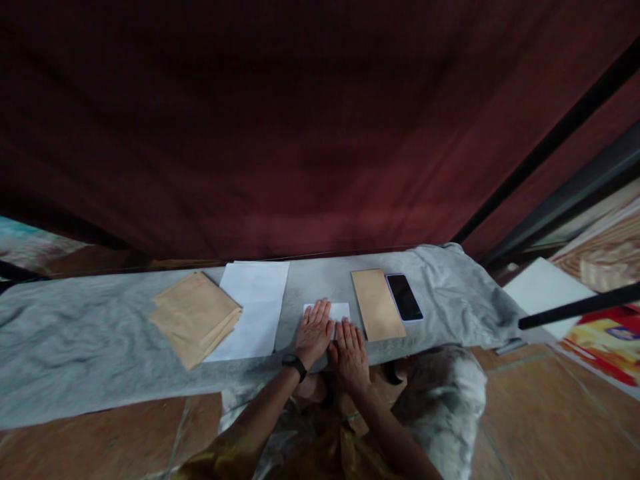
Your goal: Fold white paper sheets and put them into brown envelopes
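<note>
A small white folded sheet of paper (340, 310) lies on the grey cloth in front of me. Flat on its left part rests my left hand (314, 333), fingers stretched out, with a dark band on the wrist. My right hand (350, 350) presses down at the paper's lower right edge, its fingers straight and close together. Both hands cover much of the near side of the paper. To the right of them lies a brown paper envelope (379, 305), and to the left a stack of white sheets (257, 300).
Brown envelopes (197, 313) are piled partly over the white sheets. A phone (405, 297) with a dark screen lies beside the single envelope. Grey cloth (100, 340) covers the narrow bench. A dark red curtain (310, 133) hangs behind it, and a dark bar (575, 308) crosses at right.
</note>
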`<state>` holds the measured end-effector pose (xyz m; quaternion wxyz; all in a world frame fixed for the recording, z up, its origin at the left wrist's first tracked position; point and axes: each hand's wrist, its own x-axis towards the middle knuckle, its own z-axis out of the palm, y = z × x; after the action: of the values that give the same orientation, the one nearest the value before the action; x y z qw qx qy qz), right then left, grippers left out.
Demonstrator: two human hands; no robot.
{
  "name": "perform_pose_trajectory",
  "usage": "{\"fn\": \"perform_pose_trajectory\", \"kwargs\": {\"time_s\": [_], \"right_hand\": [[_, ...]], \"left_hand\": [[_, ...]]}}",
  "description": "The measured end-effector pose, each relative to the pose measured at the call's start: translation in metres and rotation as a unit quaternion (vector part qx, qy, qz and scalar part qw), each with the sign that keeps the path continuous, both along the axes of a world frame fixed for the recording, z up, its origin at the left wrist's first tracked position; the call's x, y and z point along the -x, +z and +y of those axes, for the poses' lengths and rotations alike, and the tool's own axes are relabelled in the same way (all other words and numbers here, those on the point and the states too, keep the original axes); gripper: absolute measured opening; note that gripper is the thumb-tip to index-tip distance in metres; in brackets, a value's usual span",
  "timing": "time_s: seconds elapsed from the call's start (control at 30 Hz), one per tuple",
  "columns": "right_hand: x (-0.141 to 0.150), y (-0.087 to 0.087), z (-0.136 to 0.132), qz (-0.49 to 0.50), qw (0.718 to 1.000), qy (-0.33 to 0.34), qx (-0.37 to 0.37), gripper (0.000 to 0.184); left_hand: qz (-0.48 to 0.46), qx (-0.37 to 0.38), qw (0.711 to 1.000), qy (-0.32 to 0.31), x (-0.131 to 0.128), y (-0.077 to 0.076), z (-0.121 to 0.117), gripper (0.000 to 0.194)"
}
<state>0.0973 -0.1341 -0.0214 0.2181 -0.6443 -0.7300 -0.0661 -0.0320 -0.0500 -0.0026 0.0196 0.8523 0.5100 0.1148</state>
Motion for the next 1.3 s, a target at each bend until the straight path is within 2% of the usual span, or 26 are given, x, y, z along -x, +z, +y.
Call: {"fn": "perform_pose_trajectory", "kwargs": {"time_s": [0.2, 0.33, 0.47, 0.6, 0.83, 0.97, 1.1, 1.2, 1.3], "right_hand": [[-0.001, 0.005, -0.008, 0.016, 1.000, -0.018, 0.007, 0.055], [0.000, 0.007, -0.007, 0.027, 0.999, -0.019, 0.017, 0.056], [-0.001, 0.006, -0.007, 0.023, 0.999, -0.015, 0.020, 0.056], [-0.002, 0.004, -0.007, 0.018, 1.000, -0.009, 0.018, 0.058], [-0.003, 0.003, -0.008, 0.040, 0.999, -0.005, 0.007, 0.059], [-0.012, 0.003, -0.006, 0.125, 0.992, 0.012, -0.004, 0.058], [-0.021, 0.006, -0.004, 0.258, 0.965, -0.037, -0.006, 0.057], [-0.021, 0.009, -0.005, 0.300, 0.952, -0.055, -0.014, 0.056], [-0.018, 0.011, -0.007, 0.294, 0.955, -0.033, -0.012, 0.055]], "left_hand": [[-0.034, 0.011, 0.999, 0.033, 0.000, 0.003, 0.005, 0.052], [-0.036, 0.054, 0.997, 0.052, -0.002, 0.020, 0.019, 0.042], [-0.027, 0.110, 0.993, 0.037, -0.003, 0.040, 0.043, 0.030], [-0.031, 0.134, 0.990, 0.024, -0.001, 0.050, 0.061, 0.017], [-0.042, 0.158, 0.987, 0.011, -0.001, 0.058, 0.062, 0.008], [-0.059, 0.154, 0.986, 0.032, 0.002, 0.080, 0.061, 0.005], [-0.098, 0.086, 0.992, 0.003, 0.010, 0.102, 0.050, 0.011], [-0.099, 0.030, 0.994, -0.041, 0.015, 0.094, 0.030, 0.018], [-0.063, 0.048, 0.995, -0.059, 0.019, 0.066, 0.006, 0.026]]}}
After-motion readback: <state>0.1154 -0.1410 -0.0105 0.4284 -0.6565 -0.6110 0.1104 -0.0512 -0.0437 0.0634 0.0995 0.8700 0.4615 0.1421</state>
